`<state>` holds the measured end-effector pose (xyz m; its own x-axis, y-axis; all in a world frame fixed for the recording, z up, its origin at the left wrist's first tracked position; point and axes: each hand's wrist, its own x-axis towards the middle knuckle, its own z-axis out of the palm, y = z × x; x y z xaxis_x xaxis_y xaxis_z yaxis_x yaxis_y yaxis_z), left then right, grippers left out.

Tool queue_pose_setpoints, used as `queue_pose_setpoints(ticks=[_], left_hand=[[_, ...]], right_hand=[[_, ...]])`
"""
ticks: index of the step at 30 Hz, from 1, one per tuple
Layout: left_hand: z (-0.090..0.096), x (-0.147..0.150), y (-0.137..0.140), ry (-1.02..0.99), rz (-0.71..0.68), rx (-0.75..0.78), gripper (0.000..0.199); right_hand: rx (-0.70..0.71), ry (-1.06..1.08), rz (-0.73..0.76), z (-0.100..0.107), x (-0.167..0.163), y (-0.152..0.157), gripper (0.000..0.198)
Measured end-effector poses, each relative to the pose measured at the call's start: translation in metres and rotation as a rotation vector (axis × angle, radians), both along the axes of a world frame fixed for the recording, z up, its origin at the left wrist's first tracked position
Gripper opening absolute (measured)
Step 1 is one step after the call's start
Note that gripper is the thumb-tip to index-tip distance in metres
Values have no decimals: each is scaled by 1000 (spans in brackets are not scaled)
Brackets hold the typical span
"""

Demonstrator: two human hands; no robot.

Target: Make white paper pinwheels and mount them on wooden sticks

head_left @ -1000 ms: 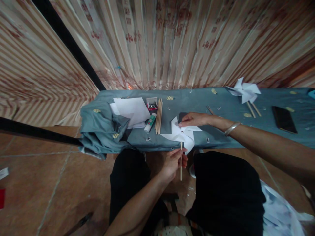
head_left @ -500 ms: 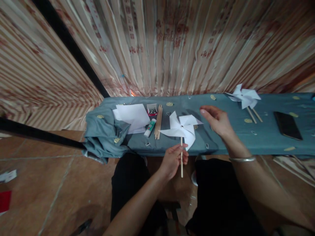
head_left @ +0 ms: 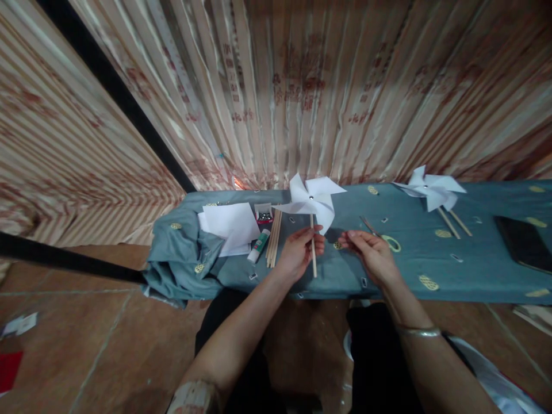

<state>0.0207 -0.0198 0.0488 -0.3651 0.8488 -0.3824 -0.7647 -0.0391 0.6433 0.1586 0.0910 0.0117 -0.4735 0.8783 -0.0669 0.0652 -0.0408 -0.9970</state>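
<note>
My left hand [head_left: 299, 250] is closed around the thin wooden stick of a white paper pinwheel [head_left: 321, 204]. The pinwheel stands up in front of the cloth, its blades fanned about a small metallic pin at the centre. Just to the right, my right hand [head_left: 371, 253] hovers apart from the stick, fingers loosely bent toward the pinwheel and nothing visible in them. Behind that hand lie scissors [head_left: 393, 244] with yellow-green handles, partly covered by it.
On the blue-green cloth [head_left: 414, 264], left of the pinwheel, are white paper sheets [head_left: 233, 224], a glue stick [head_left: 259, 246], a small box of metallic pins [head_left: 264, 214] and several wooden sticks [head_left: 273, 241]. Rightward lie finished-looking pinwheels [head_left: 431, 187] and a black phone [head_left: 524, 241].
My left hand has raised the pinwheel away from me. My right hand has come down and closer to the stick, and the scissors now show behind it. The view has shifted slightly.
</note>
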Motion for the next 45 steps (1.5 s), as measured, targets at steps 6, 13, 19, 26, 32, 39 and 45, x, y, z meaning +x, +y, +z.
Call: queue_pose_setpoints(ticks=[6,13,19,26,32,39,45], left_hand=[[-17,-9,3,15,24,-17,12],[-29,-12,7,23,-3,-18,19],[-35,-15,10,91,4,-25,33],[-43,-18,6,252,50,-2,41],[-43,-19,3,265,74,-48,37],[-44,-19,4,285,63,-70,38],[-42,-18,5,252,60,-70,38]], right_hand=[[-101,-134,459,5,-16,-37,42],[-167,-141,510,-5,-26,-49,32],[-154,-97,476,-13,-30,-46,40],[-108,-76,465,-13,-31,-39,40],[-107,-87,443,-10,-31,-34,43],[-107,-86,450,-11,-33,-35,44],[-72,-79,336,-11,-25,-21,40]])
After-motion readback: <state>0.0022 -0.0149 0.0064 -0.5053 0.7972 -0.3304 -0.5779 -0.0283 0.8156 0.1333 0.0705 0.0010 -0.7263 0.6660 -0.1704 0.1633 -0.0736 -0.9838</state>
